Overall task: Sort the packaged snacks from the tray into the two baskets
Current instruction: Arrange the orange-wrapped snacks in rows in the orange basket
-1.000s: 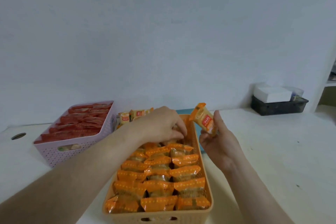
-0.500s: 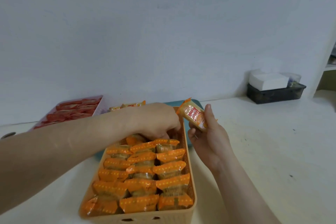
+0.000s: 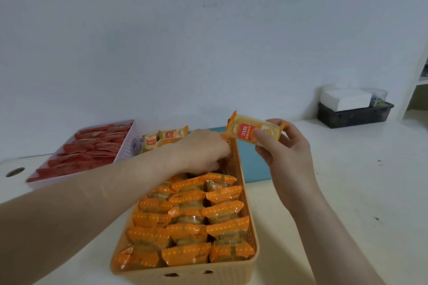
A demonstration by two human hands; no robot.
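An orange basket (image 3: 249, 222) in front of me holds rows of orange-wrapped snacks (image 3: 185, 220). My left hand (image 3: 203, 150) reaches into its far end, fingers curled down among the packets; what they touch is hidden. My right hand (image 3: 282, 146) holds a yellow-orange snack packet (image 3: 250, 131) just above the basket's far right corner. A pink basket (image 3: 126, 152) at the left is full of red-wrapped snacks (image 3: 92, 148). Behind the baskets lies a teal tray (image 3: 252, 162) with a few yellow packets (image 3: 164, 137) on it.
A black bin (image 3: 352, 114) with a white box (image 3: 345, 99) inside stands at the back right against the wall. A round hole (image 3: 15, 171) is in the white tabletop at the far left. A shelf edge shows at the far right.
My right hand has turned the packet more level and lifted it slightly near the basket's far right corner. My left hand stays curled in the basket's far end. The view shifted.
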